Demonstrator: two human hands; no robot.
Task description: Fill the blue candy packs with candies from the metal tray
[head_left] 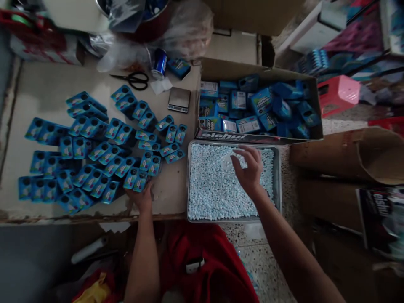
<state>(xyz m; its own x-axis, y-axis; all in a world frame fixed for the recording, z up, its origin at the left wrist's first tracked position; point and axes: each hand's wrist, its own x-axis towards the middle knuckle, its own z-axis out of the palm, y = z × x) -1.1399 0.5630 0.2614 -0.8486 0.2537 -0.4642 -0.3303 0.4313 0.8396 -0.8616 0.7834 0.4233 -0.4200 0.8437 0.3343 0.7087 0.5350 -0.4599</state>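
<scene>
My left hand (142, 197) is at the table's front edge, its fingers closed round a pair of small blue boxes (135, 179) that stand upright with round openings on top. Over a metal tray (278, 185) full of pale blue and white pellets (217, 185), my right hand (249, 166) is curved, thumb and fingers apart. A clear, scoop-like piece (226, 161) shows faintly by its fingertips; whether the hand touches it is hard to tell. Many more blue boxes (80, 147) stand in rows on the left of the table.
Behind the tray, a cardboard carton (260, 71) holds blue boxes. Scissors (138, 80), a small scale (179, 99) and a blue can (159, 64) lie at the back of the table. A pink container (344, 93) and a cardboard roll (331, 153) are at the right.
</scene>
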